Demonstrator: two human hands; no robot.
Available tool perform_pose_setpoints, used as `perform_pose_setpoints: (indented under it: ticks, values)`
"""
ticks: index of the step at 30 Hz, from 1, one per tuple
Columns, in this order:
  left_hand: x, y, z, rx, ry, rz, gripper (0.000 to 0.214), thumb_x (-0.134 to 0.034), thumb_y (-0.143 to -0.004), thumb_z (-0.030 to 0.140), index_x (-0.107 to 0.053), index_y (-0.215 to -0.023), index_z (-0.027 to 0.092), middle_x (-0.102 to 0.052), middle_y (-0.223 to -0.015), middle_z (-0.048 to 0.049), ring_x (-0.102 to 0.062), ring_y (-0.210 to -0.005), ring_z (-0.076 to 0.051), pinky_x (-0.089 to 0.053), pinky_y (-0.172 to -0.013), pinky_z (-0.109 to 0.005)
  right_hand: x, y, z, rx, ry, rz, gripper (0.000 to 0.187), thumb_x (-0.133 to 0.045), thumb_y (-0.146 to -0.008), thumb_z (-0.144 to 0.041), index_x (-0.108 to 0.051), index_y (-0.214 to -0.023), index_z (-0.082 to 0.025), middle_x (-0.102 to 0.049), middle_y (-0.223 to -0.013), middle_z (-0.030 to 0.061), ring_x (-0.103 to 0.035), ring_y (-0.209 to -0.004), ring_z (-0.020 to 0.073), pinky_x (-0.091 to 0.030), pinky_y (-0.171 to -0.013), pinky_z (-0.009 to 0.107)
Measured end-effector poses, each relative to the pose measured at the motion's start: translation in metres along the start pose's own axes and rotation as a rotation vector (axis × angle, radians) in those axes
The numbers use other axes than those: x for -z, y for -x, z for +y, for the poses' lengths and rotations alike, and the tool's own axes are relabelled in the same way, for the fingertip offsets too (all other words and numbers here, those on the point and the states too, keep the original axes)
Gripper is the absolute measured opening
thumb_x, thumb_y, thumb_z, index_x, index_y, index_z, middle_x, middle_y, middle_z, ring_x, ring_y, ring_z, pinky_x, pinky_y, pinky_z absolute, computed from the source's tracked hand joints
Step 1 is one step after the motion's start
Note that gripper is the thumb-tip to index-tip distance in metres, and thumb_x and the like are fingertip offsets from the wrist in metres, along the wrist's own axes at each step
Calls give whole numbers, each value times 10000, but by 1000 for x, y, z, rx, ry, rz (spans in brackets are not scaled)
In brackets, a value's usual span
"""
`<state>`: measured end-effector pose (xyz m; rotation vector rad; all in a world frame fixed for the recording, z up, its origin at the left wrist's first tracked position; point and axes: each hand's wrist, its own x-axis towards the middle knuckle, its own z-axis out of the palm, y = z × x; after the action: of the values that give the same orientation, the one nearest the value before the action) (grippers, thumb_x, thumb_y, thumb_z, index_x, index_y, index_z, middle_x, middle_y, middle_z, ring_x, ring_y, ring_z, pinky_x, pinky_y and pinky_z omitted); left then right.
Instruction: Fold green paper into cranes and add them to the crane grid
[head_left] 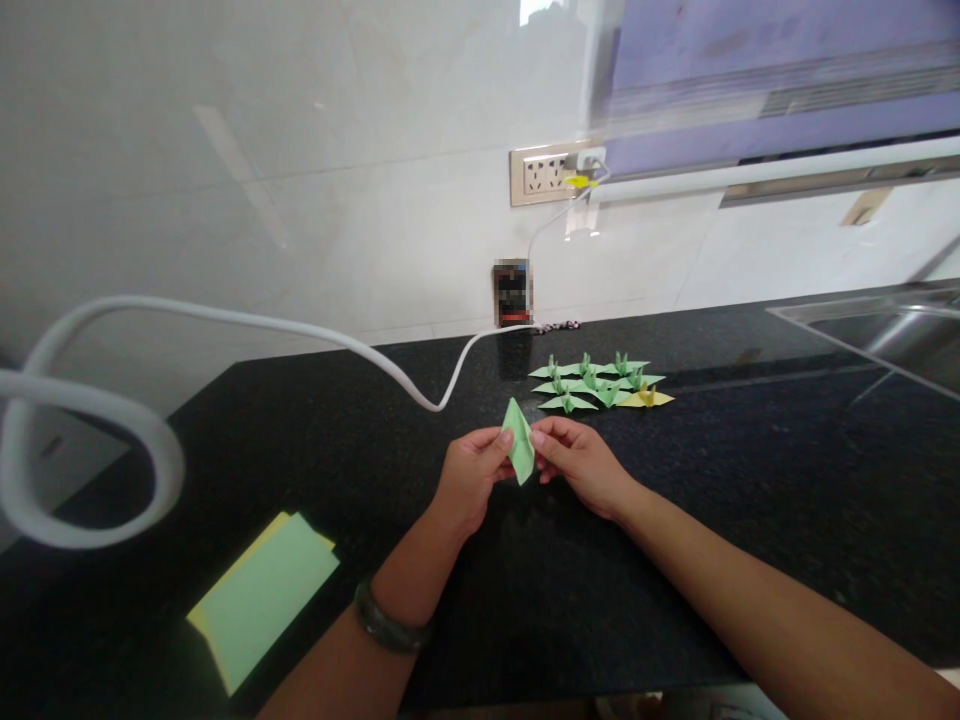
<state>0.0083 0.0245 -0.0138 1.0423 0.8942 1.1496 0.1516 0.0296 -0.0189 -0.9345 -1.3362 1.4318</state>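
Both my hands hold a partly folded piece of light green paper [518, 442] above the black counter [750, 480]. My left hand [469, 475] pinches its left edge with thumb and fingers closed. My right hand [577, 460] pinches its right edge the same way. Just beyond the paper lie several finished green paper cranes [581, 385] in rows, with one yellow crane [646, 398] at the right end. A dark bracelet [390, 625] is on my left wrist.
A stack of flat green and yellow paper sheets [262, 590] lies at the near left. A thick white cable [225, 320] loops across the left side. A small dark device [513, 293] leans on the wall below a wall socket [544, 175]. A steel sink [892, 325] is at the right.
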Motion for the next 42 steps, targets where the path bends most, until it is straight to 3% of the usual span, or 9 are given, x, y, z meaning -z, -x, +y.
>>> perform_pose_setpoints:
  ticks: [14, 27, 42]
  values:
    - [-3, 2, -2, -7, -94, -52, 293, -555, -706, 310, -617, -897, 98, -635, -700, -66, -577, -621, -132, -454, -627, -272, 0, 0, 1, -1, -45, 13, 215, -578, -686, -352, -507, -688, -148, -504, -528, -39, -436, -407, 51, -379, -418, 190]
    - [-1, 2, 2, -44, -166, -5, 311, -537, -703, 365, -627, -845, 104, -626, -679, -52, -568, -612, -139, -456, -613, -280, 6, 0, -2, -61, 13, -42, 209, -579, -671, -335, -501, -647, -142, -470, -460, -53, -414, -383, 48, -394, -394, 181]
    - [-2, 1, 4, -100, -293, 76, 243, -585, -648, 360, -608, -661, 119, -560, -511, 0, -469, -451, -89, -369, -440, -204, 3, 3, -6, -80, 81, -108, 198, -564, -682, -317, -496, -627, -140, -469, -445, -53, -408, -370, 41, -372, -376, 167]
